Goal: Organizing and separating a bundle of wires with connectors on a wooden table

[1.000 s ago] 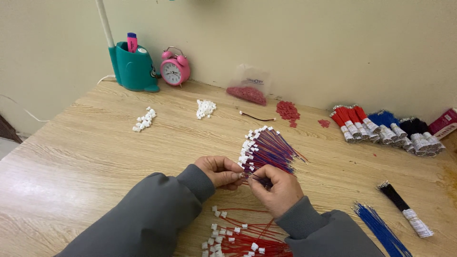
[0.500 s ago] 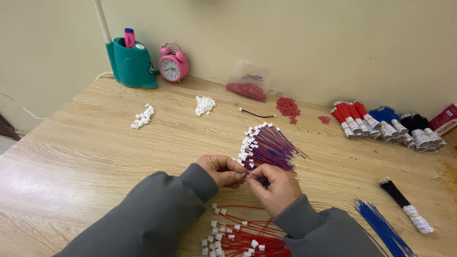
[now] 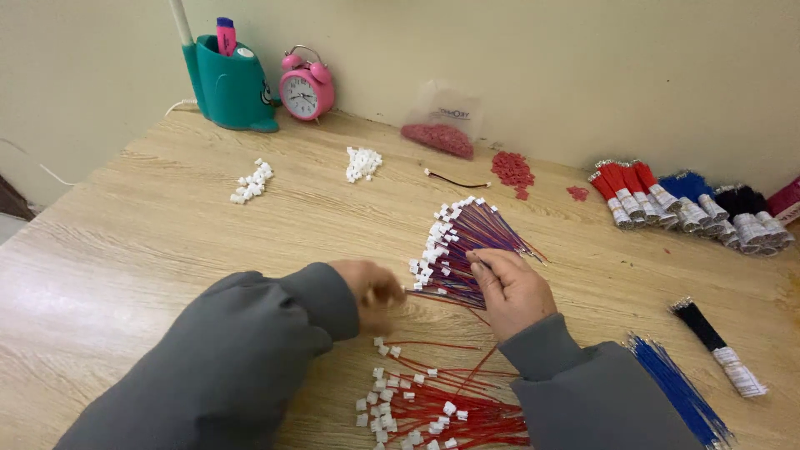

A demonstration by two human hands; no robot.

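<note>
A fanned bundle of red and blue wires with white plug ends (image 3: pixel 457 244) lies on the wooden table (image 3: pixel 150 242). My right hand (image 3: pixel 510 287) rests on the near edge of that bundle, fingers slightly spread. My left hand (image 3: pixel 373 289) is blurred just left of the bundle, fingers curled; a thin red wire (image 3: pixel 442 298) runs from it under the right hand. Below both hands lies a pile of red wires with white plugs (image 3: pixel 433 404).
Two small heaps of white plugs (image 3: pixel 252 182) (image 3: pixel 362 162) lie farther back. A teal pen holder (image 3: pixel 229 79), pink alarm clock (image 3: pixel 307 86), bag of red parts (image 3: pixel 442 125), loose red parts (image 3: pixel 512 169), banded wire bundles (image 3: pixel 692 204), blue wires (image 3: pixel 679 392) and black wires (image 3: pixel 717 346) surround.
My hands have parted: the left hand moved left and down away from the bundle, and the right hand opened and settled flat on the bundle's near edge.
</note>
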